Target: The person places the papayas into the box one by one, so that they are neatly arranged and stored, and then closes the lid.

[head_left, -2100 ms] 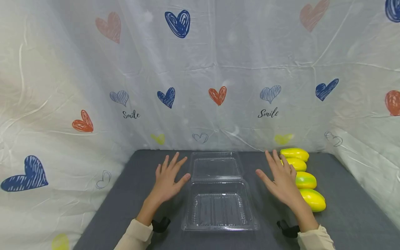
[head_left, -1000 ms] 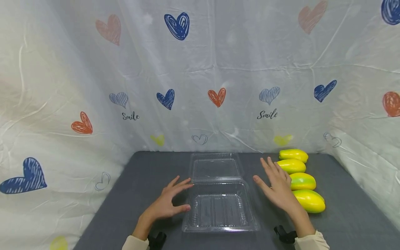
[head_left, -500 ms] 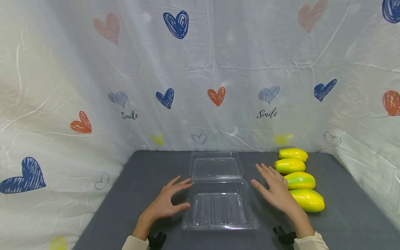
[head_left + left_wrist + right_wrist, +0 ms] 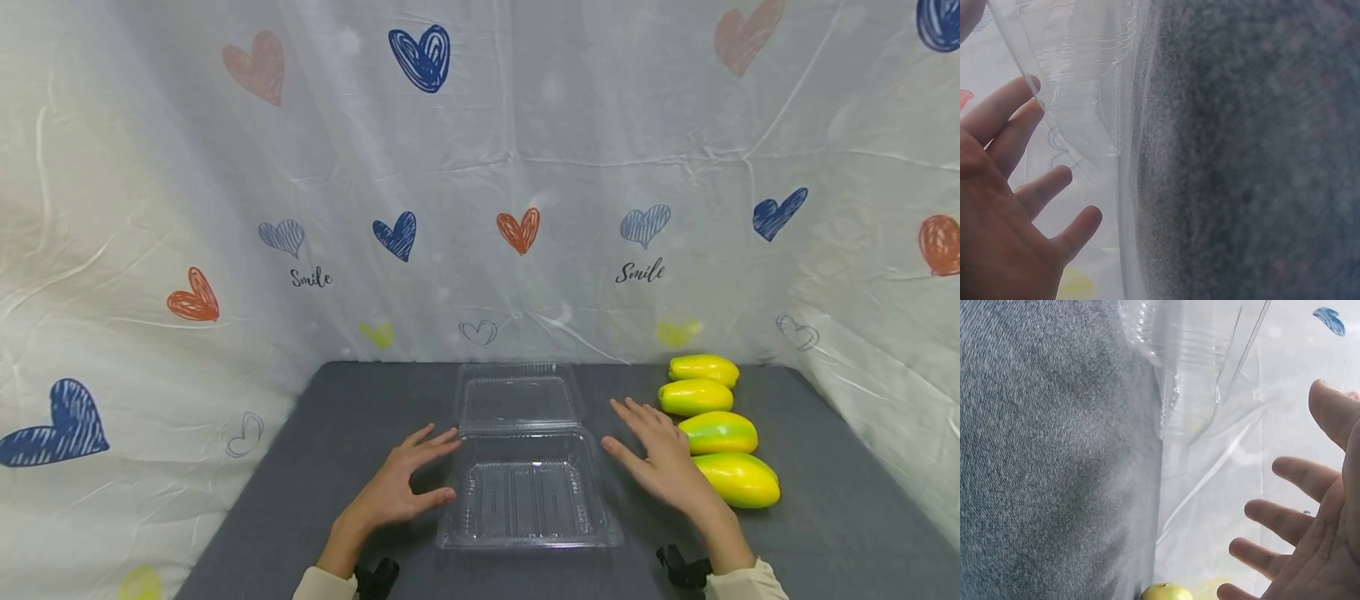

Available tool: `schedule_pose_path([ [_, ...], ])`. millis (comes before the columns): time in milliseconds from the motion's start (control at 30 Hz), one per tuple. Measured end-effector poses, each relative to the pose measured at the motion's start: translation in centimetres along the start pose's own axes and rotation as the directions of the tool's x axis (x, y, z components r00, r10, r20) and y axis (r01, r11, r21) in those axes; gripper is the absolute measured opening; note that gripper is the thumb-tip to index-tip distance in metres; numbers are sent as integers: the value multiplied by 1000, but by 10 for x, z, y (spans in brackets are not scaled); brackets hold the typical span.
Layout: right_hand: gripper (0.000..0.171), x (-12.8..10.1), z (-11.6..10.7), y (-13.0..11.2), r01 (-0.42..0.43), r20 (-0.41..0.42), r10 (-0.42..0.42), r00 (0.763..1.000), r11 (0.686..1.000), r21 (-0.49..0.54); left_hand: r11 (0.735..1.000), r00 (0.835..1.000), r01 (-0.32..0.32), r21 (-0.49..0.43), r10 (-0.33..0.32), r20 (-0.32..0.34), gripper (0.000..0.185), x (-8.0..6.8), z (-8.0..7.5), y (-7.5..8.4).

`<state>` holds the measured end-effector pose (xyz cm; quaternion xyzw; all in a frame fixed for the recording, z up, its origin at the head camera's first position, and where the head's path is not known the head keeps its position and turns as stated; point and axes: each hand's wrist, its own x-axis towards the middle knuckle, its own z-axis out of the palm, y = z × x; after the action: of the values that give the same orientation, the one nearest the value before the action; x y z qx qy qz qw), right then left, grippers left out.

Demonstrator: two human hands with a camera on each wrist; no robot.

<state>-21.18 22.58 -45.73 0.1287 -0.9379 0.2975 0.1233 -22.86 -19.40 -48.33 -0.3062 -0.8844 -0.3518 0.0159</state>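
A clear plastic clamshell box lies on the grey table with its lid folded back behind the base. At its left side is my left hand, fingers spread, fingertips right at the rim in the head view. My right hand hovers between the box and a column of yellow papayas, its fingers straight and holding nothing. The nearest papaya is partly behind that hand. In the left wrist view, the fingertips overlap the edge of the clamshell box. One papaya shows low in the right wrist view.
Several papayas form the column at the right, up to the far one near the table's back edge. A white curtain printed with hearts hangs behind and along both sides of the grey table.
My left hand has come down and nearer to me, turning toward the box's left rim. The right hand has lowered and shifted slightly left, uncovering more of the papayas.
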Motion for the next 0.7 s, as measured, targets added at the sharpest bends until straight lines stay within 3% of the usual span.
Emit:
schedule_pose_path([
  [367, 56, 2, -13, 12, 68, -89, -67, 994, 998, 15, 1000, 1000, 0, 2, 0, 3, 70, 0, 0, -1],
  [700, 44, -8, -52, 30, 25, -96, -21, 995, 999, 45, 1000, 1000, 3, -10, -3, 14, 71, 2, 0, -3],
])
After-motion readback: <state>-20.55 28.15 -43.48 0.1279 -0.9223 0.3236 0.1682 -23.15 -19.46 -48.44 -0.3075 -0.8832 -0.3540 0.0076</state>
